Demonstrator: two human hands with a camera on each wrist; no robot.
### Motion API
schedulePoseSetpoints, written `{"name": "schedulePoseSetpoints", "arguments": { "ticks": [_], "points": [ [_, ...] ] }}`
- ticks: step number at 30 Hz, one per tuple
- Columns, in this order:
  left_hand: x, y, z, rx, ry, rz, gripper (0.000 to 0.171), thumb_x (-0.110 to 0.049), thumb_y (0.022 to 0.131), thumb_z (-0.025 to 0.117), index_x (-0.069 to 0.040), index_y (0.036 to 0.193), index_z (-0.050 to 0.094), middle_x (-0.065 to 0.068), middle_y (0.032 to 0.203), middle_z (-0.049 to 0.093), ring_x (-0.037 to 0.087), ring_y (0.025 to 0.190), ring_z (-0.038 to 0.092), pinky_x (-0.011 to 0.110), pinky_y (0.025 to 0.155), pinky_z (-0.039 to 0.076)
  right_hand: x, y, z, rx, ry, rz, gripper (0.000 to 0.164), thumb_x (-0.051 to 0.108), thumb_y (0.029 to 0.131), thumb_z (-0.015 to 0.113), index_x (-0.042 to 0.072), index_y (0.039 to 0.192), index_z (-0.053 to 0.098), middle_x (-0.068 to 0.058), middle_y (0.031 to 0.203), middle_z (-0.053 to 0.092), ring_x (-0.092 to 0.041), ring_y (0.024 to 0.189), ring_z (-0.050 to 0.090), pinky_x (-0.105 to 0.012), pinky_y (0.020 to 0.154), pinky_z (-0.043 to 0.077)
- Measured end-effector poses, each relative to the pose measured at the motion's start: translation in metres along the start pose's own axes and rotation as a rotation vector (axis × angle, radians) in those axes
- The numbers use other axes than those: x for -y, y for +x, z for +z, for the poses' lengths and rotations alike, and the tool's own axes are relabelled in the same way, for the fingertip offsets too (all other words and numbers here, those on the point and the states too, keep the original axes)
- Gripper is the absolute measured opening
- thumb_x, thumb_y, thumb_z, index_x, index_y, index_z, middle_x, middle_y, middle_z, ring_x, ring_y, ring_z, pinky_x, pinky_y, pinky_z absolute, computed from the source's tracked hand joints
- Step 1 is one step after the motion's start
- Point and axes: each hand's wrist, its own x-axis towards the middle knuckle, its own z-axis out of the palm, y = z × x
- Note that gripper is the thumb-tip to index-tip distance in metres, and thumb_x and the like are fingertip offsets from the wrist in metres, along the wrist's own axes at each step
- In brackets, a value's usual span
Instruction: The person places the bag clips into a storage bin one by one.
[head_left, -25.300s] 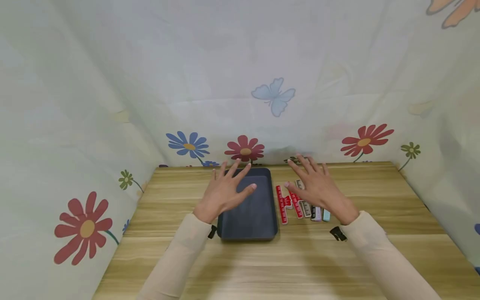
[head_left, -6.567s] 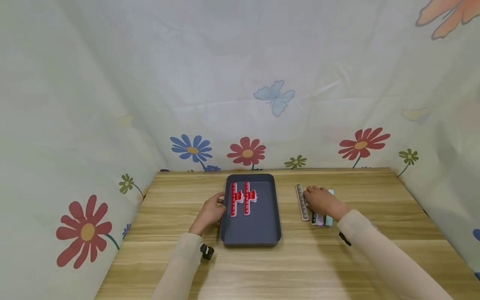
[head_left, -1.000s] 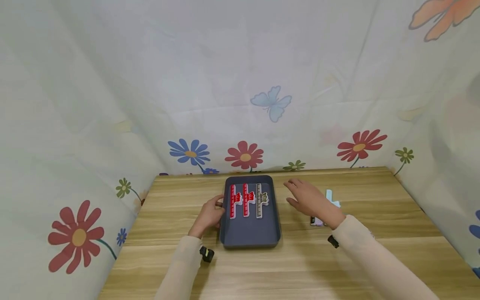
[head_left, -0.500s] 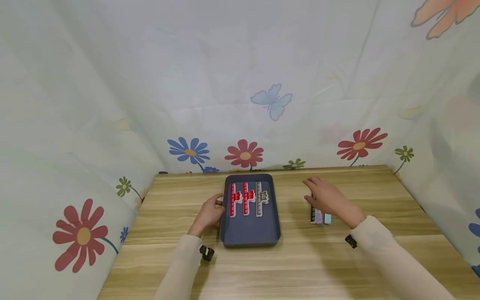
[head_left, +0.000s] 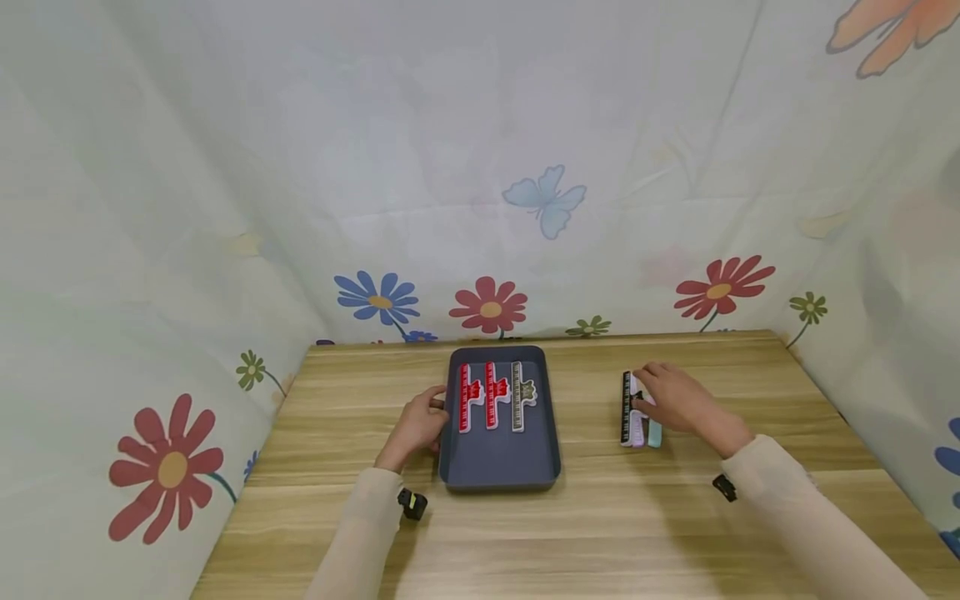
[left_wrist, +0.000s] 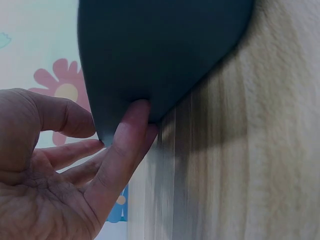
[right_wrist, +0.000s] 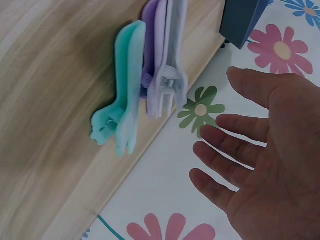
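Note:
My left hand (head_left: 415, 427) rests at the left wall of a dark grey tray (head_left: 502, 471), and its fingertips (left_wrist: 135, 112) touch the outside of that wall. Inside the tray two red keyboard-patterned clips (head_left: 464, 408) and a grey-beige clip (head_left: 517, 412) lie side by side, lengthwise. My right hand (head_left: 686, 402) reaches over a small row of clips: a black one (head_left: 626, 421), a purple one (head_left: 637, 432) and a mint one (head_left: 655, 435). In the right wrist view its fingers are spread, apart from the mint clip (right_wrist: 125, 90) and purple clip (right_wrist: 155, 55).
A wood-grain table (head_left: 577, 533) carries everything. Behind and beside it hangs a pale curtain (head_left: 420, 167) printed with flowers and a butterfly. Black straps with buckles (head_left: 412, 504) are worn on the wrists.
The grey-beige clip has joined the two red ones in the tray since several seconds ago. Over the last second my right hand has moved right, away from the tray to the remaining clips.

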Motion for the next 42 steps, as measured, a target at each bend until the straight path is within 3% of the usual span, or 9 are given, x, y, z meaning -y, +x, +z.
{"name": "schedulePoseSetpoints", "arguments": {
  "ticks": [7, 16, 27, 35, 42],
  "points": [
    [-0.002, 0.000, -0.002, -0.003, 0.001, -0.008, 0.058, -0.006, 0.089, 0.053, -0.010, 0.146, 0.045, 0.024, 0.125, 0.063, 0.024, 0.072, 0.069, 0.037, 0.043, 0.058, -0.002, 0.005, 0.002, 0.032, -0.058, -0.020, 0.049, 0.025, 0.088, 0.071, -0.008, 0.123, 0.060, -0.025, 0.120, 0.061, -0.043, 0.111, 0.058, -0.056, 0.095, 0.052],
    [-0.005, 0.000, -0.001, -0.001, -0.002, -0.019, 0.056, -0.006, 0.091, 0.054, -0.010, 0.146, 0.045, 0.024, 0.125, 0.062, 0.024, 0.074, 0.069, 0.037, 0.044, 0.059, -0.002, 0.016, 0.002, 0.233, -0.109, 0.017, 0.053, 0.029, 0.090, 0.069, -0.008, 0.126, 0.058, -0.029, 0.128, 0.057, -0.046, 0.117, 0.055, -0.057, 0.097, 0.051],
    [-0.005, 0.000, -0.001, -0.003, 0.007, -0.008, 0.056, -0.007, 0.091, 0.054, -0.010, 0.146, 0.045, 0.023, 0.124, 0.062, 0.021, 0.070, 0.068, 0.037, 0.043, 0.058, -0.001, 0.020, 0.006, 0.380, -0.155, 0.034, 0.055, 0.030, 0.093, 0.064, -0.007, 0.132, 0.054, -0.029, 0.134, 0.053, -0.046, 0.125, 0.049, -0.061, 0.099, 0.048],
    [-0.004, 0.000, -0.001, -0.004, 0.007, -0.016, 0.056, -0.007, 0.091, 0.054, -0.010, 0.147, 0.044, 0.023, 0.125, 0.062, 0.022, 0.071, 0.068, 0.036, 0.043, 0.058, 0.000, 0.018, 0.017, 0.361, -0.153, 0.030, 0.049, 0.028, 0.095, 0.062, -0.006, 0.129, 0.055, -0.028, 0.132, 0.054, -0.046, 0.124, 0.051, -0.063, 0.098, 0.047],
    [-0.001, 0.000, 0.000, -0.003, 0.000, -0.007, 0.057, -0.006, 0.091, 0.053, -0.009, 0.147, 0.044, 0.024, 0.125, 0.061, 0.021, 0.070, 0.067, 0.038, 0.044, 0.059, 0.002, 0.015, 0.024, 0.281, -0.197, -0.010, 0.040, 0.028, 0.095, 0.062, -0.004, 0.119, 0.059, -0.023, 0.119, 0.059, -0.041, 0.112, 0.057, -0.060, 0.089, 0.052]
  ]
}}
